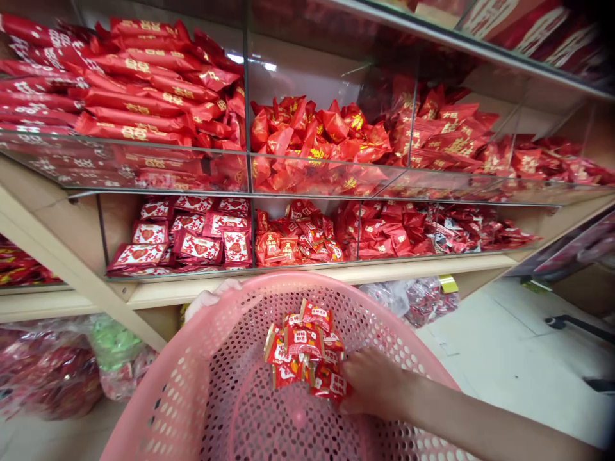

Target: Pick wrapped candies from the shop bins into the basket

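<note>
The step in hand appears to be the handling of a small cluster of red printed snack packets [303, 342] within a pink perforated plastic basket [187, 378]. The packets bunch together between the basket's middle and its far edge; whether they rest on its floor or are lifted a little above it, I cannot tell.

Of the 2 hands, the right hand [372, 384] reaches in over the basket's right edge and meets the cluster's right side. Its fingers look curled, but their tips are hidden, so I cannot tell whether they pinch a packet. The left hand [211, 299] lies at the far-left rim, mostly behind it; how firmly it closes there does not show.

Beyond the far rim stands a wooden display shelf [173, 293], with heart-printed packets [196, 246] near the left end of its lower tier. In my judgement, the next move calls for clear control of the loose cluster by the right fingers and a steady rim from the left.
</note>
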Tool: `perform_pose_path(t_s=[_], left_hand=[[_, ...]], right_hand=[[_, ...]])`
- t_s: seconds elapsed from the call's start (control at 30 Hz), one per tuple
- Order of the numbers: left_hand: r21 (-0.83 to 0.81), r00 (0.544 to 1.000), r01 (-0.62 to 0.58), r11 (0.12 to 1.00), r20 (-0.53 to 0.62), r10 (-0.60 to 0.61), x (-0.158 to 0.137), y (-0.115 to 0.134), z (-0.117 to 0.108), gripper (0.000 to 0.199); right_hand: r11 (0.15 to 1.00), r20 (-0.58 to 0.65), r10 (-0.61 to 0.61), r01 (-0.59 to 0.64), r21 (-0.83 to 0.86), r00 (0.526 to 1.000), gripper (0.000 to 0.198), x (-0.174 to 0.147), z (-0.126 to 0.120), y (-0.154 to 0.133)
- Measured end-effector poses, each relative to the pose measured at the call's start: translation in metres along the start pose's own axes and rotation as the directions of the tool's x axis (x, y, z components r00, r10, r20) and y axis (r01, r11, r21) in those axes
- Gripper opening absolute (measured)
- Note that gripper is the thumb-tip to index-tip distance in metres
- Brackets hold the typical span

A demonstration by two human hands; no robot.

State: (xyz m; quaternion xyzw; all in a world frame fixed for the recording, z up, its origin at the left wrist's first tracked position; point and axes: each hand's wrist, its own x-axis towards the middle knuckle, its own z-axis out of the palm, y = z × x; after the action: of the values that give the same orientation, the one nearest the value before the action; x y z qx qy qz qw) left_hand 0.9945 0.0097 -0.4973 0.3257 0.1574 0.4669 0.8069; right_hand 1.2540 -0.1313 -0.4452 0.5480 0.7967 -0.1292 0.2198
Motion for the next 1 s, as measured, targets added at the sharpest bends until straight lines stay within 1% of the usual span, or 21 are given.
perform_pose_path(t_s=[0.07, 0.1, 0.17, 0.2, 0.27, 0.3, 0.33, 0.4, 0.43, 0.47, 0.5, 0.53, 0.6, 0.67, 0.77, 0.83, 0.9, 1.0], left_hand=[[0.011, 0.995, 0.065, 0.998, 0.079, -0.066, 0.003, 0.001, -0.005, 0.020], [0.018, 0.993, 0.062, 0.998, 0.104, -0.063, 0.003, 0.001, -0.007, 0.022], [0.031, 0.992, 0.037, 0.999, 0.123, -0.041, 0.005, 0.001, -0.009, 0.023], [0.039, 0.991, 0.037, 0.999, 0.128, -0.041, 0.005, 0.001, -0.009, 0.023], [0.050, 0.990, 0.044, 0.998, 0.130, -0.050, 0.005, 0.002, -0.008, 0.023], [0.054, 0.990, 0.048, 0.997, 0.133, -0.054, 0.004, 0.003, -0.007, 0.023], [0.057, 0.988, 0.057, 0.997, 0.138, -0.065, 0.004, 0.004, -0.006, 0.023], [0.060, 0.985, 0.092, 0.994, 0.142, -0.100, 0.003, 0.006, -0.004, 0.024], [0.058, 0.984, 0.108, 0.992, 0.139, -0.115, 0.003, 0.007, -0.003, 0.024], [0.053, 0.984, 0.112, 0.992, 0.132, -0.118, 0.003, 0.007, -0.003, 0.025], [0.044, 0.986, 0.106, 0.993, 0.121, -0.111, 0.003, 0.007, -0.002, 0.025], [0.031, 0.990, 0.084, 0.996, 0.108, -0.087, 0.003, 0.006, -0.003, 0.024], [0.003, 0.996, 0.041, 0.999, 0.084, -0.041, 0.003, 0.004, -0.004, 0.023], [-0.012, 0.997, 0.029, 1.000, 0.078, -0.027, 0.003, 0.002, -0.007, 0.022], [-0.003, 0.994, 0.039, 0.999, 0.106, -0.038, 0.002, 0.001, -0.007, 0.023], [0.002, 0.991, 0.021, 1.000, 0.132, -0.021, 0.001, 0.002, -0.004, 0.022], [-0.007, 0.989, -0.013, 1.000, 0.146, 0.014, 0.000, 0.003, 0.003, 0.021], [-0.006, 0.989, -0.038, 0.999, 0.139, 0.039, -0.002, 0.003, 0.013, 0.021]], right_hand=[[1.000, 0.001, 0.015, -0.015, -0.021, 1.000, 0.034, 0.003, -0.002, -0.001], [1.000, 0.002, 0.014, -0.014, -0.018, 1.000, 0.034, 0.003, -0.008, 0.000], [1.000, -0.009, -0.012, 0.012, 0.024, 1.000, 0.034, 0.002, -0.026, 0.008], [0.998, -0.034, -0.029, 0.030, 0.055, 0.999, 0.034, 0.002, -0.039, 0.014], [0.992, -0.138, -0.031, 0.048, 0.117, 0.990, 0.036, 0.005, -0.067, 0.029], [0.992, -0.221, 0.014, 0.013, 0.122, 0.975, 0.035, 0.009, -0.080, 0.038], [0.992, -0.320, 0.084, -0.047, 0.120, 0.944, 0.032, 0.014, -0.093, 0.046], [0.971, -0.479, 0.237, -0.211, 0.108, 0.845, 0.026, 0.029, -0.112, 0.059], [0.952, -0.524, 0.300, -0.285, 0.112, 0.797, 0.026, 0.037, -0.119, 0.063], [0.929, -0.540, 0.357, -0.348, 0.124, 0.762, 0.027, 0.046, -0.123, 0.065], [0.908, -0.533, 0.406, -0.394, 0.143, 0.742, 0.028, 0.055, -0.126, 0.066], [0.889, -0.513, 0.447, -0.428, 0.163, 0.733, 0.030, 0.063, -0.128, 0.065], [0.858, -0.462, 0.508, -0.471, 0.203, 0.727, 0.032, 0.077, -0.129, 0.063], [0.839, -0.431, 0.542, -0.492, 0.233, 0.721, 0.034, 0.086, -0.129, 0.061], [0.820, -0.418, 0.571, -0.512, 0.257, 0.706, 0.043, 0.091, -0.129, 0.061], [0.815, -0.427, 0.578, -0.516, 0.262, 0.696, 0.047, 0.090, -0.128, 0.062], [0.818, -0.447, 0.573, -0.514, 0.258, 0.687, 0.046, 0.089, -0.127, 0.063], [0.823, -0.466, 0.564, -0.508, 0.255, 0.681, 0.039, 0.091, -0.126, 0.064]])
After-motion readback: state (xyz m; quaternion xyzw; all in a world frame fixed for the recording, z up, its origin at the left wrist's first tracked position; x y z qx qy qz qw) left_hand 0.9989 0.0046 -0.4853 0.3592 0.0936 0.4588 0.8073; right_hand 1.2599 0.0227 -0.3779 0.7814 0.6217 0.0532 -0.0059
